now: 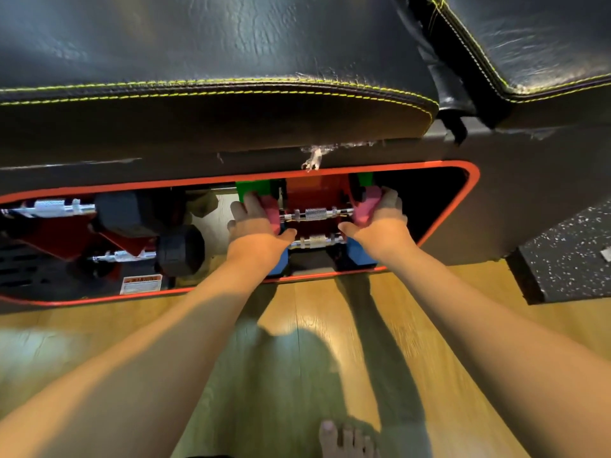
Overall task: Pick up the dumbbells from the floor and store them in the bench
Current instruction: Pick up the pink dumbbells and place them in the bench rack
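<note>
Both hands, left (pixel 256 226) and right (pixel 380 223), clasp the pink dumbbell (pixel 315 213) by its ends inside the bench (pixel 463 226) opening; several dumbbells already stored, release remains.

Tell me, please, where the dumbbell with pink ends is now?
In the head view, the dumbbell with pink ends is inside the red-rimmed bench opening, right of centre, held between the left hand and right hand, above a blue-ended dumbbell.

It looked like a home gym: a padded black bench (pixel 215 54) stood on wood-plank flooring (pixel 314 342) beside speckled rubber matting (pixel 568 259).
</note>
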{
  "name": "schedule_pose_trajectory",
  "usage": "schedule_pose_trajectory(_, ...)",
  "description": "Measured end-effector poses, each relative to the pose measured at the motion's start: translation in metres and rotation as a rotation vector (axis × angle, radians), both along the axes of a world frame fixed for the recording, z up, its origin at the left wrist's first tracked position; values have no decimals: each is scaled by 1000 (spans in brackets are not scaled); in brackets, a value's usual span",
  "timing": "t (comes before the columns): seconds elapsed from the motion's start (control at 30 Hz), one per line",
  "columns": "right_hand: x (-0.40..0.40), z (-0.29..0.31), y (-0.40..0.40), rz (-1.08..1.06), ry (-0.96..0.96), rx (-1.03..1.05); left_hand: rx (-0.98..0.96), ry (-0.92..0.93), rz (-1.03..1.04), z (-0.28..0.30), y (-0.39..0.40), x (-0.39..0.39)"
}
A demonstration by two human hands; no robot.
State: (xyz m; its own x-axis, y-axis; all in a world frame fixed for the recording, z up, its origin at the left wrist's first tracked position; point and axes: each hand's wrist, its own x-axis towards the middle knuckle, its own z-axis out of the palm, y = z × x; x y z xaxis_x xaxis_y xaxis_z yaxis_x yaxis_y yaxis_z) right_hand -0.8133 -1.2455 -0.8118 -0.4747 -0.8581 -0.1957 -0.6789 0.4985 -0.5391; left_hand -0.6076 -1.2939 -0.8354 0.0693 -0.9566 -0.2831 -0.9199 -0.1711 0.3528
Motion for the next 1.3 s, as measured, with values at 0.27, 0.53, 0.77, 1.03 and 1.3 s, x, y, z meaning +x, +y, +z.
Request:
schedule_pose_trajectory(0.27,0,9,11,13,-29,26,-34,10,-95,21,15,4)
schedule_pose_trajectory(0.53,-12,34,63,83,-43,-65,-88,-137,-298,47,81,-25)
schedule_pose_trajectory(0.77,-80,32,154,-4,121,-131,23,148,-692,67,147,-87)
schedule_pose_trajectory(1.03,-191,-6,308,-475,198,130,9,275,-978,41,200,-192)
schedule_pose_trajectory(1.3,-260,-43,374,-690,101,304,96,122,-1213,-14,222,-300)
